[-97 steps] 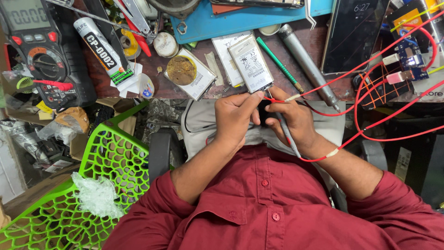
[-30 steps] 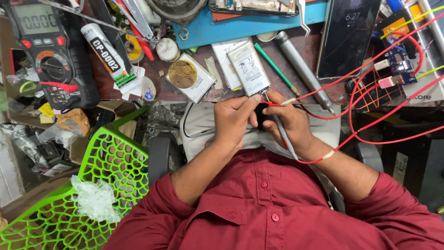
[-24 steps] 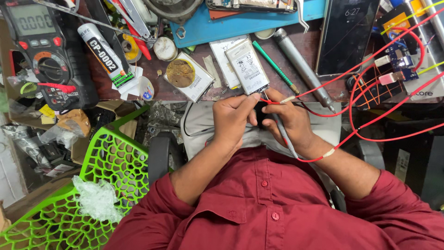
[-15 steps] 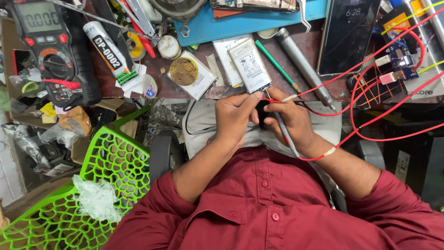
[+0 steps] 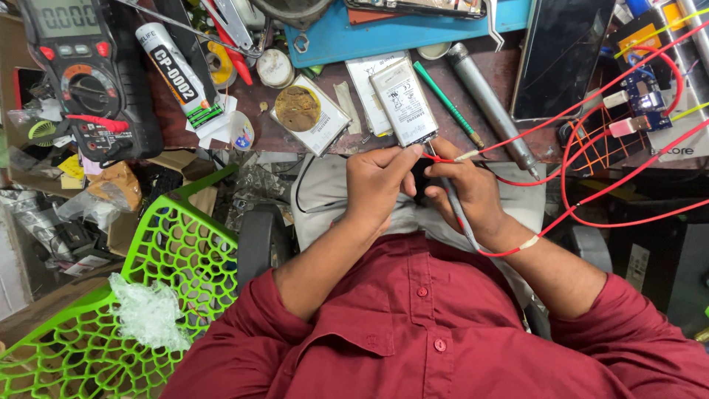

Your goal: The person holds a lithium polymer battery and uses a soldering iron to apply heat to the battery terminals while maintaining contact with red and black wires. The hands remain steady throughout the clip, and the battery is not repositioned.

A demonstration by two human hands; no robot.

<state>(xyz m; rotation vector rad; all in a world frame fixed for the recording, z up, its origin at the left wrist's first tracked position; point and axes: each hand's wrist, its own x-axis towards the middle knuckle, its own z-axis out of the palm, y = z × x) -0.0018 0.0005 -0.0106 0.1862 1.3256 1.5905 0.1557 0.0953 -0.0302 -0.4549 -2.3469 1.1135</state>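
Observation:
My left hand (image 5: 375,186) and my right hand (image 5: 470,193) meet over my lap at the bench's front edge. The left hand's fingers pinch a small dark part (image 5: 421,179), mostly hidden between the hands, and its forefinger tip reaches the near end of a silver flat battery (image 5: 402,101) lying on the bench. My right hand grips a thin grey probe (image 5: 456,210) that runs down past my wrist. A red wire (image 5: 591,218) loops from that wrist to a small blue circuit board (image 5: 644,87) at the right.
On the bench lie a black multimeter (image 5: 85,74), a white glue tube (image 5: 177,74), a second battery with a brown stain (image 5: 310,112), a green-handled tool (image 5: 443,100), a grey metal tool (image 5: 491,107), a dark phone screen (image 5: 563,55) and a blue mat (image 5: 413,33). A green plastic chair (image 5: 166,266) stands at my left.
Both hands stay together at the battery's near end with only small finger shifts. The view has drifted slightly.

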